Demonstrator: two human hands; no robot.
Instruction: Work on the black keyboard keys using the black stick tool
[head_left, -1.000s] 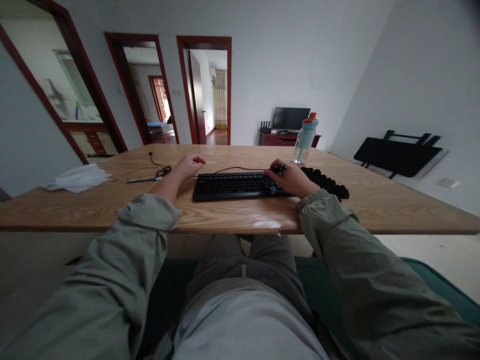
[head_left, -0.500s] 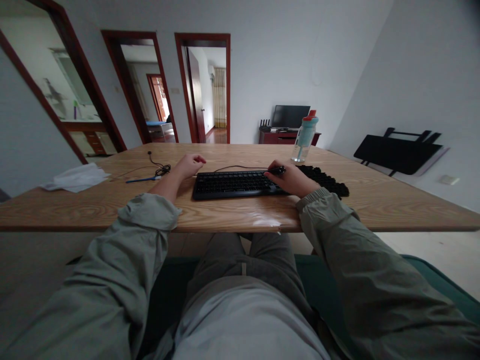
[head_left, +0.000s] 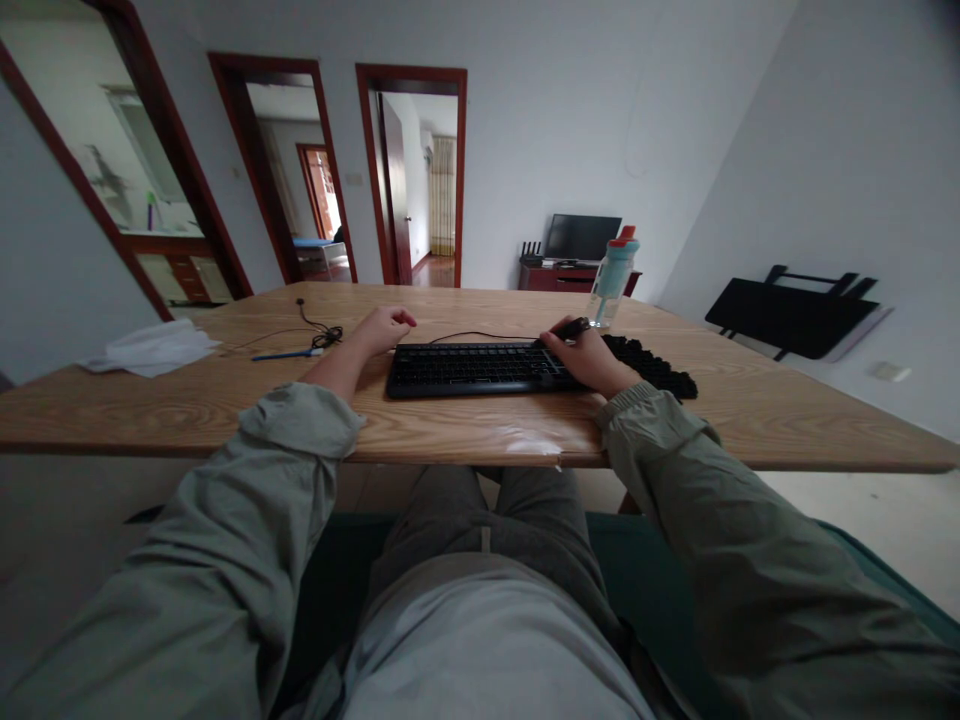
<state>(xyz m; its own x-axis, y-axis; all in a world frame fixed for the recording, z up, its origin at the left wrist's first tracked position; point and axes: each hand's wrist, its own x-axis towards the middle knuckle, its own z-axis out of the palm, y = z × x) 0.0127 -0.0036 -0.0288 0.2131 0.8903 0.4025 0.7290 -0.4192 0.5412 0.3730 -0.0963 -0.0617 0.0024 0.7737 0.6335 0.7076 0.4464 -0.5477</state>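
A black keyboard [head_left: 472, 370] lies lengthwise across the table in front of me. My left hand [head_left: 382, 328] rests by its upper left corner, fingers curled in and seemingly holding nothing. Over the keyboard's right end, my right hand [head_left: 581, 352] is closed around a small dark object [head_left: 574, 328]. That object's end sticks up past the fingers, but its exact kind is unclear. A knobbly black heap [head_left: 652, 368] spreads beside the keyboard, partly covered by my right hand. Behind the keyboard runs a thin black cable [head_left: 480, 334].
Left of my left hand lie a thin blue stick-like tool [head_left: 285, 355] and a bundled black cord [head_left: 324, 335]. A white cloth [head_left: 154, 347] is at the table's left. A clear bottle with a red and teal top [head_left: 611, 280] stands behind the black heap.
My right hand has shifted slightly right and turned, so the dark object now points up and to the right. The left hand stays almost in place. The view has tilted a little.
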